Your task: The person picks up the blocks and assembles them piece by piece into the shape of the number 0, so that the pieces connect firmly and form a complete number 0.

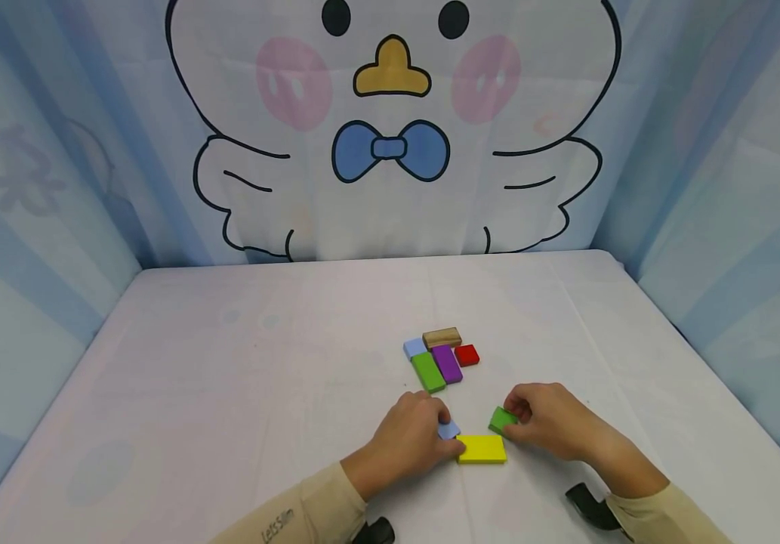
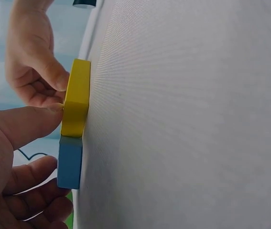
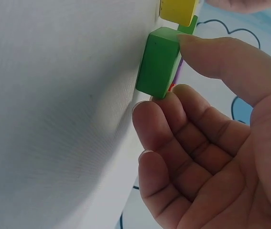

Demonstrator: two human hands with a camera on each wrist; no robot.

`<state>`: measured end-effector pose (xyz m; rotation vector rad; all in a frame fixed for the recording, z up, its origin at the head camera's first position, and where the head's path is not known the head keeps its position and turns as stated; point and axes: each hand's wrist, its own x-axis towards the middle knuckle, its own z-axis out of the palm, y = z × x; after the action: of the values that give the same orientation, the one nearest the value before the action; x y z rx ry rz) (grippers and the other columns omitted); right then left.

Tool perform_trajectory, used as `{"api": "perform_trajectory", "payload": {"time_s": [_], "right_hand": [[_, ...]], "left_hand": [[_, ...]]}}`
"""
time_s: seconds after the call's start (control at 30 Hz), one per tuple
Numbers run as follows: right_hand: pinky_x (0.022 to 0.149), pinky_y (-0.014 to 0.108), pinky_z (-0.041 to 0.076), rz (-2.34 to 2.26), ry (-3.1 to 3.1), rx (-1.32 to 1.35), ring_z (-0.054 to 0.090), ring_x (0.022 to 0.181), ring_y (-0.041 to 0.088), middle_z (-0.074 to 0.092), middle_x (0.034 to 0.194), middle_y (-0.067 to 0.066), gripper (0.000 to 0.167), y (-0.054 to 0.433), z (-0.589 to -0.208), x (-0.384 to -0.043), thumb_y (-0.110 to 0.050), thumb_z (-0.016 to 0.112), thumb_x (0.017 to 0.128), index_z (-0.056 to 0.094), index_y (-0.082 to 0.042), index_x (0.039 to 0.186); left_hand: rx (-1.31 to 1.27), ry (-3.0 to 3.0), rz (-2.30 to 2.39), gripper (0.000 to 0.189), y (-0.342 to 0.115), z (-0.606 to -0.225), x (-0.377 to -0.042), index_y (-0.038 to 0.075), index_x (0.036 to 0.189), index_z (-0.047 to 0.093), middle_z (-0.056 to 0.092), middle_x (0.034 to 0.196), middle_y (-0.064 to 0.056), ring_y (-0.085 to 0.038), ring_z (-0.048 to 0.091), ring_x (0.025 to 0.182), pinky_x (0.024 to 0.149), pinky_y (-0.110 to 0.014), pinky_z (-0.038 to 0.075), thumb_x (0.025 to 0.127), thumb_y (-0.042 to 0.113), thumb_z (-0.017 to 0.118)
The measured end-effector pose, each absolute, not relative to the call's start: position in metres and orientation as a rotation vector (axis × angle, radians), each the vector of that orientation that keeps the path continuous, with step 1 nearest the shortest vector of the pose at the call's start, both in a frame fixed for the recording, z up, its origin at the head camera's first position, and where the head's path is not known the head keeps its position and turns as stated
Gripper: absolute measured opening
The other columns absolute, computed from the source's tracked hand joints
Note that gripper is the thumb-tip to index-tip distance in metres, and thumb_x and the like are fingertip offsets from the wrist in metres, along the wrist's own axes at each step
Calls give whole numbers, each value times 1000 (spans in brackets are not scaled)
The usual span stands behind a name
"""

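Right grip (image 1: 553, 419) pinches green block (image 3: 159, 64); left grip (image 1: 406, 432) has thumb at yellow block (image 1: 483, 449), fingers at blue block (image 2: 70, 163); if clamped, I cannot tell.

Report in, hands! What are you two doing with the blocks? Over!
Right hand pinching small green block. Left hand holding small blue block against yellow block. Five other blocks lie beyond; nothing seems in the way.

Reaching in from the near side in beige fabric sleeves (image 1: 325, 505), with a bare left hand (image 1: 406, 432) angled toward the far right, thumb extended and fingers bent; pinching between thumb and curled fingers of a bare right hand (image 1: 556, 421), angled toward the far left.
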<state>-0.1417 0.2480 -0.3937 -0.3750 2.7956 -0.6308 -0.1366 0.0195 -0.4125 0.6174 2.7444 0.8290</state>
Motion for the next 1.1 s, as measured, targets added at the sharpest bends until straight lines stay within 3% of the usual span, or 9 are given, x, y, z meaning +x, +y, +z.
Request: {"api": "perform_trajectory", "payload": {"time_s": [1.1], "right_hand": [[72, 32, 51, -662, 2751, -290, 52, 74, 14, 58, 80, -3, 26, 244, -392, -137, -21, 82, 82, 68, -7, 97]], "left_hand": [[585, 2734, 819, 33, 20, -411, -136, 9, 94, 73, 54, 80, 4, -13, 47, 78, 67, -23, 44, 79, 35, 86]]}}
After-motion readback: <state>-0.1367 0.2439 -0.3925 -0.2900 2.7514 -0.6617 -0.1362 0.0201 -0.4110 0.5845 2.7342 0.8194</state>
